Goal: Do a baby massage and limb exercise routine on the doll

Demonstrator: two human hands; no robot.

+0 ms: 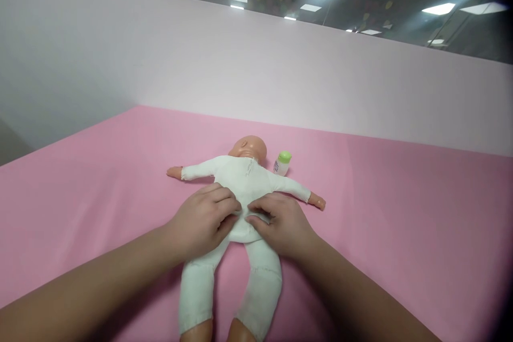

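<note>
Evidently half-curled, my left hand [206,218] lay left of centre on the doll [243,189], which spanned the lower middle of the frame. I judged its cloth trunk [245,177] light, soft and best held at both flanks, its bare head [255,146] stiffer and slicker. Rightward, my right hand [285,223] rested similarly curled; whether either pinched the trunk, I could not tell.
</note>
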